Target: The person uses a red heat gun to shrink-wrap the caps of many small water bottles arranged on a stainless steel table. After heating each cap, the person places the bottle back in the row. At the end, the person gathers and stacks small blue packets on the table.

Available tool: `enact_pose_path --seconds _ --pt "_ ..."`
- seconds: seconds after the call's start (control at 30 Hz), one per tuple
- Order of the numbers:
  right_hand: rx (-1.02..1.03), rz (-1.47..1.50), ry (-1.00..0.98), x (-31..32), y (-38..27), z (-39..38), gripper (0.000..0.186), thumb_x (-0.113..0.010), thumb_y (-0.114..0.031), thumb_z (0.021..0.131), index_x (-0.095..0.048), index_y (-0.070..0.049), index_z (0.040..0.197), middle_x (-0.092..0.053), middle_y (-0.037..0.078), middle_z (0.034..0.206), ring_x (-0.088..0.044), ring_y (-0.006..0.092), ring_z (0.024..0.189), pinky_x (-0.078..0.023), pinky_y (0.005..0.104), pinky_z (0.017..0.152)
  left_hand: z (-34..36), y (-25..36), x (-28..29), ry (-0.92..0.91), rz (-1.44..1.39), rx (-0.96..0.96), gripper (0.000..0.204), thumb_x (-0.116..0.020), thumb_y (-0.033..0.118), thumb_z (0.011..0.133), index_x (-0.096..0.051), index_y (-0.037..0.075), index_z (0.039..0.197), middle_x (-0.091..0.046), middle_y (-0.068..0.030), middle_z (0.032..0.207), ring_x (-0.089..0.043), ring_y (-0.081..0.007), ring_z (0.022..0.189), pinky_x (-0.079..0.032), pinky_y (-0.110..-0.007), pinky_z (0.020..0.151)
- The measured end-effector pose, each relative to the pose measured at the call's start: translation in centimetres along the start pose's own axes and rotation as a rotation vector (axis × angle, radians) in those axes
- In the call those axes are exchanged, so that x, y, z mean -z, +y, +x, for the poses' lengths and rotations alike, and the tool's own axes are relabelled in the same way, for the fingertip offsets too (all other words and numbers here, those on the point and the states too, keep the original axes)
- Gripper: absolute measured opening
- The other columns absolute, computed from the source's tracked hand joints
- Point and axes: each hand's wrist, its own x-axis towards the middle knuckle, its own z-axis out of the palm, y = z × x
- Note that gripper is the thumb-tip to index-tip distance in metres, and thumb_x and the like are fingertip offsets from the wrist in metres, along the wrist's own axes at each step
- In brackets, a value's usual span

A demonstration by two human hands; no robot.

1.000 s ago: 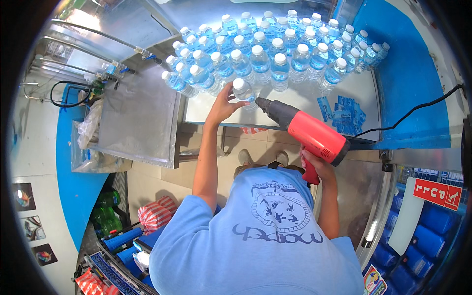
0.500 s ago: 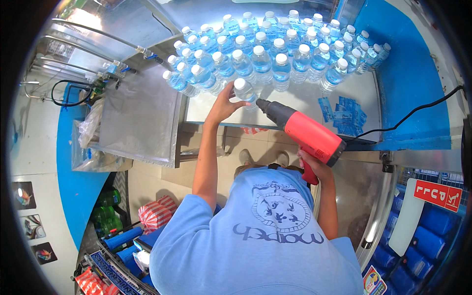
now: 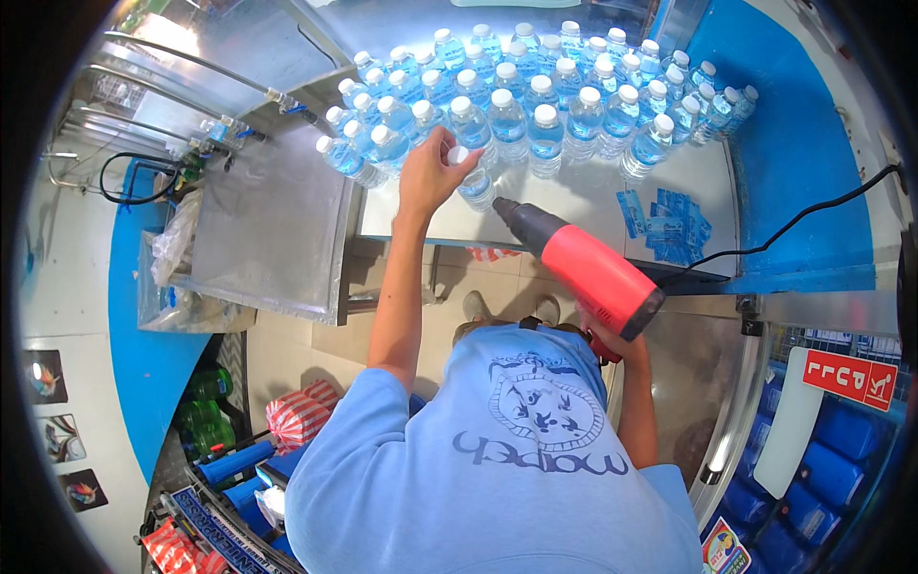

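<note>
many small water bottles (image 3: 535,105) with white caps stand close together on the far part of the metal surface (image 3: 698,182), in several rows. one bottle (image 3: 473,180) stands apart from them at the near edge of the group, and we see the left hand (image 3: 430,172) on it: the fingers are closed around its upper part, near the white cap, so the grip is closed on this bottle. the left arm reaches up from the blue shirt (image 3: 497,469) to there.

the right hand (image 3: 602,340) holds the handle of a red heat gun (image 3: 583,273). its grip is closed around the handle, but the shirt and the gun body hide most of the fingers. the dark nozzle of the gun points toward the held bottle and ends just beside it; we cannot tell if it touches. a black cable (image 3: 813,215) goes from the gun to the right, over the blue wall.

some small blue labels (image 3: 669,220) lie on the surface at the right of the gun. a metal tray (image 3: 268,230) is at the left of the surface.
</note>
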Motion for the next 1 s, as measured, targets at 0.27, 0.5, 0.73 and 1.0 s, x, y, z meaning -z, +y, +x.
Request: enact_pose_path --seconds 0.27,0.5,0.73,1.0 --pt "0.369 -0.418 0.138 -1.5 2.1 1.1 0.032 -0.08 -0.009 0.087 -0.069 -0.001 0.116 -0.071 0.009 0.102 -0.069 0.0227 0.088 -0.056 0.0382 0.08 -0.3 -0.2 -0.3 0.015 -0.061 0.04 0.049 -0.086 0.043 0.08 -0.061 0.004 0.095 -0.058 -0.0077 0.062 -0.055 -0.0196 0.055 -0.043 -0.036 0.053" --pt "0.292 -0.466 0.053 -0.2 3.9 -0.6 0.035 -0.082 -0.009 0.083 -0.071 -0.003 0.116 -0.074 0.011 0.105 -0.07 0.0264 0.097 -0.056 0.04 0.086 -0.9 -0.4 -0.9 0.07 -0.065 -0.05 0.048 -0.09 0.038 0.079 -0.061 0.002 0.093 -0.051 -0.003 0.063 -0.045 -0.0146 0.057 -0.039 -0.033 0.053" --pt "-0.231 -0.202 0.291 2.6 2.0 -8.3 0.03 -0.077 -0.019 0.093 -0.07 -0.004 0.117 -0.069 0.005 0.097 -0.066 0.0178 0.085 -0.054 0.0364 0.08 -3.0 2.5 -1.1 0.023 -0.18 -0.179 0.032 -0.089 0.023 0.08 -0.064 0.004 0.088 -0.05 0.0007 0.062 -0.041 -0.0082 0.056 -0.036 -0.027 0.052" --pt "-0.429 0.108 0.724 4.3 3.1 -13.6 0.033 -0.07 -0.034 0.098 -0.068 -0.005 0.114 -0.064 0.004 0.081 -0.061 0.0144 0.072 -0.049 0.0316 0.069 -0.5 8.8 -3.2 -0.117 -0.352 -0.324 0.034 -0.084 0.028 0.085 -0.063 0.006 0.101 -0.064 -0.0102 0.08 -0.062 -0.0228 0.069 -0.048 -0.036 0.062"
